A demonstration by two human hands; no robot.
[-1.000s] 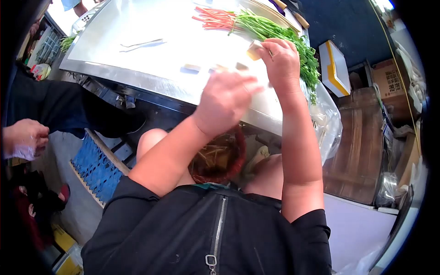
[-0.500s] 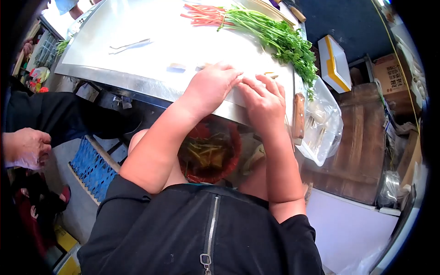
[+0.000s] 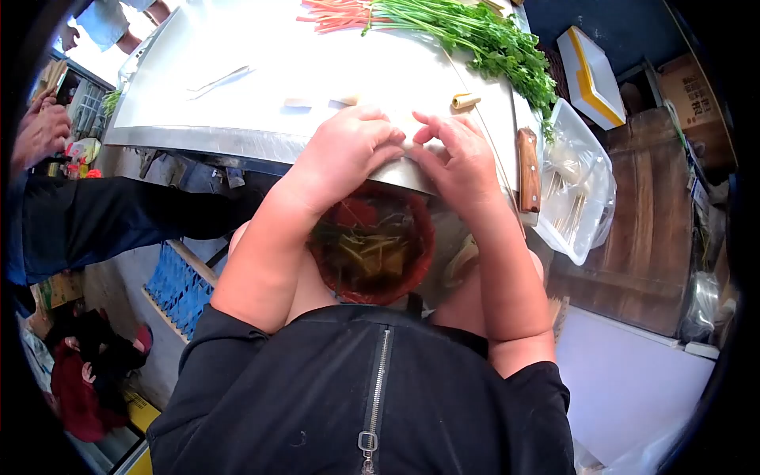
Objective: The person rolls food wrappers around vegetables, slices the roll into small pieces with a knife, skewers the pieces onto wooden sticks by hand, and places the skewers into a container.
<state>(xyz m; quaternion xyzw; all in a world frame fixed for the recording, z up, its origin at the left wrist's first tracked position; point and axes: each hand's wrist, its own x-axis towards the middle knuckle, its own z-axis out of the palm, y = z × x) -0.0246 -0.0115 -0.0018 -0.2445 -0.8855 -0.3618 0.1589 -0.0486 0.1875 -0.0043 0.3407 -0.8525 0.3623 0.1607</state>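
Left hand (image 3: pixel 348 146) sits near two pale pieces (image 3: pixel 298 103), right hand (image 3: pixel 454 158) near one yellowish roll (image 3: pixel 465 100), grips too hidden to tell

The right hand (image 3: pixel 451 150), raised with a yellow piece one second earlier, is now lowered at the near edge of the bench (image 3: pixel 198 47), close to the left hand (image 3: pixel 352 142). A yellow roll (image 3: pixel 465 100), partly hidden half a second earlier, is now exposed near the bench's right edge. The co-worker's hand (image 3: pixel 46 133) has risen beyond the left edge.
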